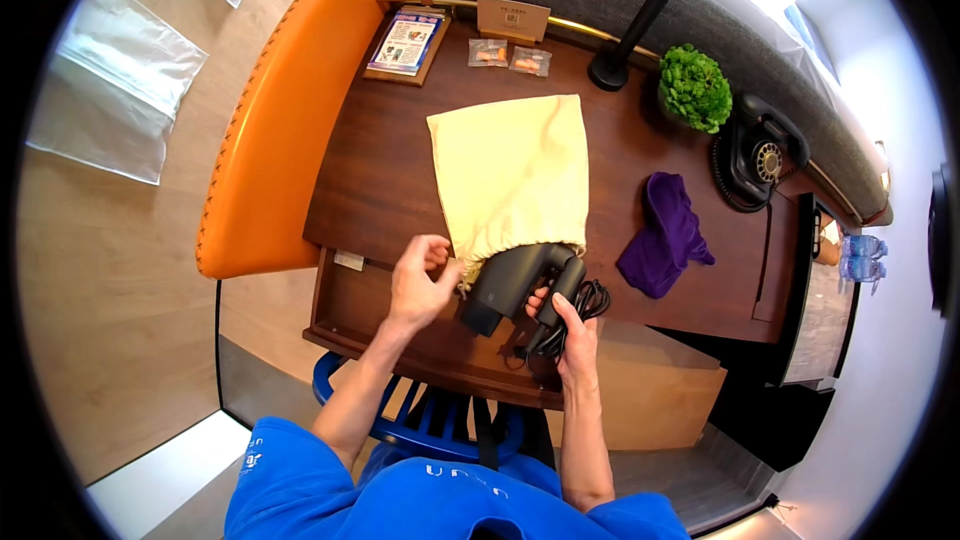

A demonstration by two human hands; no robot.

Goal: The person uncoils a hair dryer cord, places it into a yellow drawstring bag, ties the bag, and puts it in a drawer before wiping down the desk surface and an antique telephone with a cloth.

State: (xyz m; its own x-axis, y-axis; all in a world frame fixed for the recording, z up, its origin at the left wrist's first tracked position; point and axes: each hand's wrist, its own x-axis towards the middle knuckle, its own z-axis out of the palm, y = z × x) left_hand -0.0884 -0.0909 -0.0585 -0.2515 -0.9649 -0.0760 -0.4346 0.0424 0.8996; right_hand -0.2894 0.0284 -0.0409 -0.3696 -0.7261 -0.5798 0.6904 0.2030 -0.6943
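A black hair dryer (507, 281) lies partly inside a cream drawstring cloth bag (517, 172); its nozzle end sticks out of the gathered mouth towards me. My right hand (579, 337) grips the dryer's folded handle, thumb on top. The bundled black power cord (594, 301) hangs beside that handle, against the same hand. At the left corner of the bag's mouth is my left hand (420, 286), fingers curled and thumb apart from them, with nothing visible between. Part of the dryer is hidden within the bag.
Below the dryer, a wooden drawer (360, 315) is pulled out from the desk (375, 165). A purple cloth pouch (664, 236) lies to the right, near a black rotary telephone (761, 154). Behind stand a green plant (694, 86), a black lamp post (637, 15) and a printed sign (513, 17).
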